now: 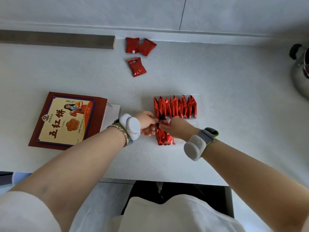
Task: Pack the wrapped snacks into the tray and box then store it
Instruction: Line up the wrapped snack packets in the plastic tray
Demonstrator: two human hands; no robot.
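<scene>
Both hands meet at the clear tray (194, 121) on the tabletop (217, 77): left hand (147, 123) and right hand (175, 127) pinch one red wrapped snack (163, 122) between upright rows; three loose snacks (137, 66) lie beyond, box (66, 120) left.

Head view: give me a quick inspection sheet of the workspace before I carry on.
Surface: pale countertop, dry, uncluttered.
Job's things: clear tray, far row full of upright red snacks, near row partly filled; three loose snacks at the back; box lying flat at left.
Clutter: wooden strip along the wall.
Hands: left hand and right hand together pinch one snack at the tray's near row.
Cables: nothing seen.
Surroundings: metal pot at right edge.
</scene>
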